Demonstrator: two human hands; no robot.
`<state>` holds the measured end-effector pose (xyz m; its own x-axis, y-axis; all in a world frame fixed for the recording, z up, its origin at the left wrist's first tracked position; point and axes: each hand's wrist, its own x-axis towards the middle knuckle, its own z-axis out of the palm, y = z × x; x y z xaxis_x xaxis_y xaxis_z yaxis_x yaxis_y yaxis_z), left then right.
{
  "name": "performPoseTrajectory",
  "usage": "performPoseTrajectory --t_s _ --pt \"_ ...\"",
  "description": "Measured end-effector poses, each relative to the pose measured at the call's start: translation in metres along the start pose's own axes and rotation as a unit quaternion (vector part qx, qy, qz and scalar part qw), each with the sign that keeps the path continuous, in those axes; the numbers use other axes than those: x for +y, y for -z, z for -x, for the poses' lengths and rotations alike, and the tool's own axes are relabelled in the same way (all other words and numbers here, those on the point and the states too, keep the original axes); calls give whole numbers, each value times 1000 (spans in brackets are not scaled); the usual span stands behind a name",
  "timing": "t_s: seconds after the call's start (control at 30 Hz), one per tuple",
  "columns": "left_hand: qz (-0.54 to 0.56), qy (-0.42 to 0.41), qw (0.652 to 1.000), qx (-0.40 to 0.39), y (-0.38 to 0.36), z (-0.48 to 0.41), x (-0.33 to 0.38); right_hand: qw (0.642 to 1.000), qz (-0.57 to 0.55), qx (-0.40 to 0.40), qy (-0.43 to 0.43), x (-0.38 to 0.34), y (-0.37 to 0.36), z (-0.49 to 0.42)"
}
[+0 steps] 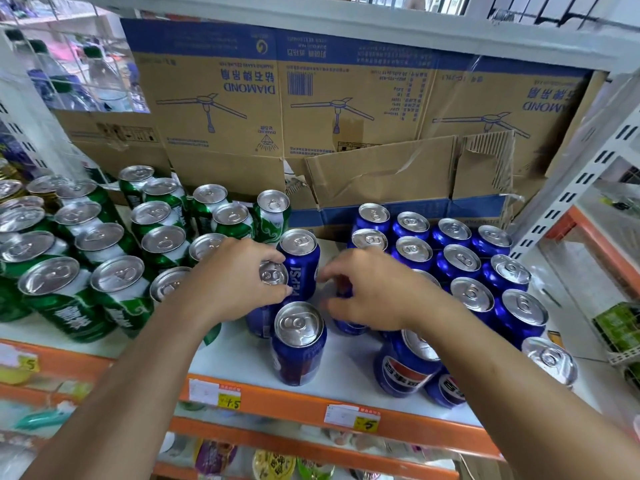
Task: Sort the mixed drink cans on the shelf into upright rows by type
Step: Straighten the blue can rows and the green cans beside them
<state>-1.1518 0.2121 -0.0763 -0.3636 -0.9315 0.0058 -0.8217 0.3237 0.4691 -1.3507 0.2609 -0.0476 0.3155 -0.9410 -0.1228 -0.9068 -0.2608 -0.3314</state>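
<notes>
- Your left hand (239,282) has its fingers curled down over the rim of a blue aluminium Pepsi can (273,274), thumb on the near side. It's a top grip, probably so you can shift the can without knocking its neighbours.
- Your right hand (367,292) is curled round a second blue can (347,328). The can is mostly hidden under the palm and blurred, but the fingers do wrap it.
- Both held cans stand upright mid-shelf, near each other, in the gap between the two colour groups.
- At 12 o'clock of the left-hand can, just beside it, is an upright blue can with white PEPSI lettering (299,268). At 6 o'clock is another upright blue can (299,344), near the front edge.
- At 3 o'clock is a block of upright blue cans (457,261) in rows. That's likely where the strays belong.
- At 5 o'clock, loose blue front cans (405,368) sit out of line, not yet sorted.
- At 9 o'clock, green-and-white cans (104,244) are upright and already grouped.
- Everything sits on the white shelf board (346,375), which has an orange front rail (277,400) carrying price tags.
- At 12 o'clock, a brown printed cardboard box (311,116), upside down, backs the shelf.
</notes>
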Motion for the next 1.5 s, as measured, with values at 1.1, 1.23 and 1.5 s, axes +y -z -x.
performPoseTrajectory --t_s 1.1,1.23,1.5 --pt "31 9 998 47 -13 29 -10 1000 -3 -21 19 -8 -7 29" --pt "29 11 999 34 -13 29 -8 999 24 -28 -9 -1 -3 34" --pt "38 6 998 50 -15 27 4 998 27 -50 -32 3 3 41"
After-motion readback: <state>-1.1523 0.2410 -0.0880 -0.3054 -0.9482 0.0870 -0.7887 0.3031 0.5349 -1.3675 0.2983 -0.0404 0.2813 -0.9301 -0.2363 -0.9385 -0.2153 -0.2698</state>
